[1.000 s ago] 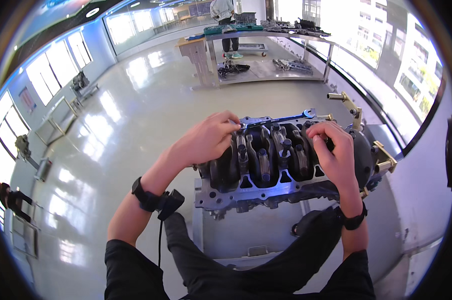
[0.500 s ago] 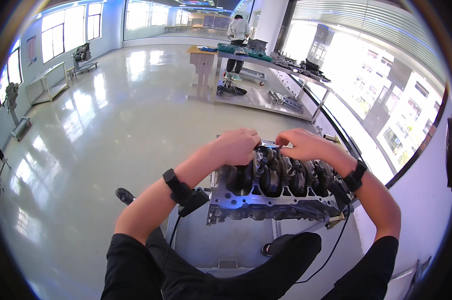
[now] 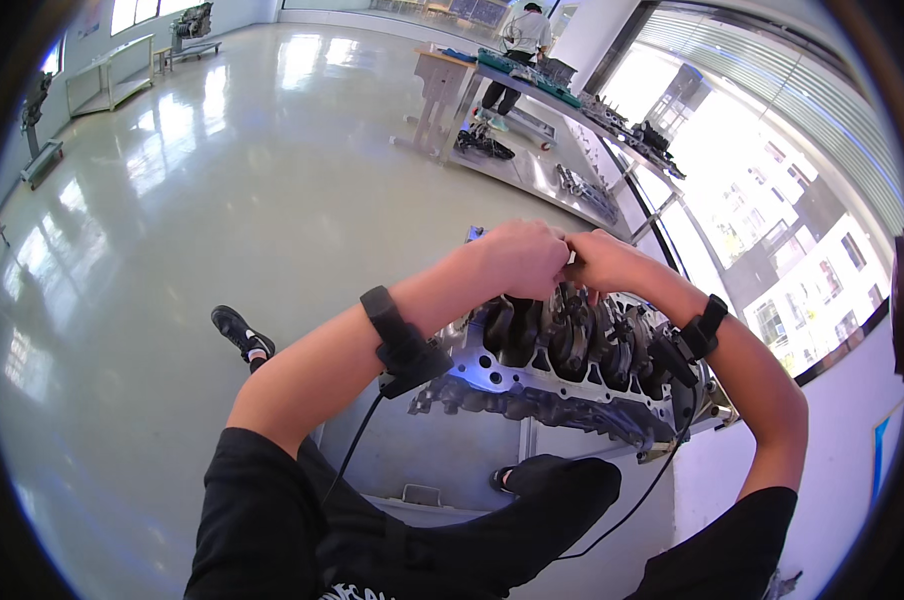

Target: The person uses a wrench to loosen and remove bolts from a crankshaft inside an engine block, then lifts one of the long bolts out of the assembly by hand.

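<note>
An engine block (image 3: 522, 378) sits upturned in front of me, with its crankshaft (image 3: 575, 345) and bearing caps exposed. Over its far side, my left hand (image 3: 524, 258) is closed, the fingers curled down and mostly hidden behind the hand. Close beside it, my right hand (image 3: 604, 262) is also closed, thumb and fingers bent in toward the left fingertips. Whatever the two hands pinch between them is too small and covered to make out. Black straps with small boxes and cables sit on both wrists.
Beneath the block is a stand with a grey tray (image 3: 397, 455). A metal workbench (image 3: 532, 185) beyond holds engine parts and a green tool case (image 3: 502, 62); another person (image 3: 528, 38) stands behind it. A window wall runs along the right. My foot (image 3: 240, 333) is out left.
My hands, apart over the block's far edge before, have come together and lifted slightly. The view has tilted down and rotated, so the room appears slanted.
</note>
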### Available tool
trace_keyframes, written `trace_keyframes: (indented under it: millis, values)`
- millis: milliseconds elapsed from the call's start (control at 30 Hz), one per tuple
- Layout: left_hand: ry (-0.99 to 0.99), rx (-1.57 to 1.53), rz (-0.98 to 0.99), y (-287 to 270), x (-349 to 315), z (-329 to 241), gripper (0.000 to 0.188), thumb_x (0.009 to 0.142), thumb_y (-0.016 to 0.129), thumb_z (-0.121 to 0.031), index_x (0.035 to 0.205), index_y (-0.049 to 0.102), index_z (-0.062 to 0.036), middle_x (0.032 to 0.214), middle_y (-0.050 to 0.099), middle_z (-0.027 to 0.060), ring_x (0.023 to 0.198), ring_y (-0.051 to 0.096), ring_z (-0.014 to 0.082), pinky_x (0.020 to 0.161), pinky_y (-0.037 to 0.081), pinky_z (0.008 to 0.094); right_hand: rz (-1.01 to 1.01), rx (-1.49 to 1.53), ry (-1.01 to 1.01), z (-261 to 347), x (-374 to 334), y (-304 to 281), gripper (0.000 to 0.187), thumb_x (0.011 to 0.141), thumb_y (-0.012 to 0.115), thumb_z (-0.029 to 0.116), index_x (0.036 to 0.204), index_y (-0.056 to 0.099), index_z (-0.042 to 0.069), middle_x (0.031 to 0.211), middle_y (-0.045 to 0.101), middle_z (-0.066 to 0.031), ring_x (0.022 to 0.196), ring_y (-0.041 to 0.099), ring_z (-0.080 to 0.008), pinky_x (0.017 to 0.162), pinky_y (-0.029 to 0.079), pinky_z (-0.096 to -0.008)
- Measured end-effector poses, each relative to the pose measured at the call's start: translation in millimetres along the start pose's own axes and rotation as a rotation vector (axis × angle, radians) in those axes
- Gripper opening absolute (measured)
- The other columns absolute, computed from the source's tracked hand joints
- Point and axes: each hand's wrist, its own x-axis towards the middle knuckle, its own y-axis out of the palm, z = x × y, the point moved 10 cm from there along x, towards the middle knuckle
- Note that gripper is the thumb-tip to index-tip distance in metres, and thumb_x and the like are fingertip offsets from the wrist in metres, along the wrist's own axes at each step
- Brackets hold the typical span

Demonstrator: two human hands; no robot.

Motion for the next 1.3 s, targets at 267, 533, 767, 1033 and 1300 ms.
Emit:
trace_keyframes:
  millis: [267, 533, 767, 1033, 1300]
  values:
    - [-0.061, 0.011, 0.115, 5.2, -0.9, 0.6, 0.025, 0.075, 0.058, -0.012, 0.099, 0.059, -0.0055, 0.088, 0.067, 0.0139, 0.085, 0.064, 0.0338, 0.074, 0.049, 0.0429, -0.021, -0.24, -0.239, -9.8, 15.1, 2.5, 0.016, 0.078, 0.067, 0.008, 0.091, 0.065, -0.002, 0.084, 0.067, -0.0163, 0.076, 0.067, -0.026, 0.065, 0.051, -0.034]
    - [-0.162, -0.066, 0.03, -7.0, -6.0, 0.9, 0.034, 0.075, 0.056, -0.006, 0.106, 0.048, 0.0022, 0.079, 0.065, 0.0199, 0.076, 0.063, 0.039, 0.068, 0.048, 0.046, -0.072, -0.307, -0.542, 9.4, 15.4, -6.7, 0.017, 0.074, 0.064, -0.001, 0.09, 0.067, 0.002, 0.089, 0.065, -0.015, 0.087, 0.062, -0.0331, 0.075, 0.049, -0.0393]
    - [-0.162, -0.038, 0.029, -6.2, -7.0, 6.9, 0.023, 0.077, 0.056, -0.009, 0.098, 0.055, -0.0001, 0.082, 0.066, 0.0186, 0.08, 0.065, 0.0356, 0.07, 0.05, 0.0446, -0.166, -0.62, -0.592, 19.3, -2.5, -20.2, 0.009, 0.075, 0.065, 0.007, 0.083, 0.065, 0.003, 0.085, 0.062, -0.012, 0.083, 0.062, -0.0324, 0.072, 0.049, -0.0415]
    - [-0.178, -0.044, 0.027, -9.7, -6.3, 3.2, 0.019, 0.074, 0.058, -0.004, 0.093, 0.058, -0.0031, 0.079, 0.065, 0.0186, 0.08, 0.063, 0.0375, 0.07, 0.047, 0.0458, 0.194, -0.271, -0.01, -17.2, -5.4, 1.1, 0.028, 0.084, 0.064, 0.019, 0.075, 0.063, -0.007, 0.064, 0.063, -0.0156, 0.059, 0.065, -0.026, 0.058, 0.05, -0.0372]
    - [-0.155, 0.037, 0.151, -1.0, -7.3, 0.3, 0.022, 0.076, 0.061, -0.013, 0.096, 0.062, -0.002, 0.086, 0.068, 0.0158, 0.085, 0.067, 0.032, 0.074, 0.052, 0.0411, 0.189, -0.113, 0.056, -20.7, 10.4, 12.6, 0.033, 0.085, 0.06, 0.025, 0.068, 0.065, -0.003, 0.062, 0.064, -0.0102, 0.052, 0.062, -0.0186, 0.05, 0.051, -0.0324]
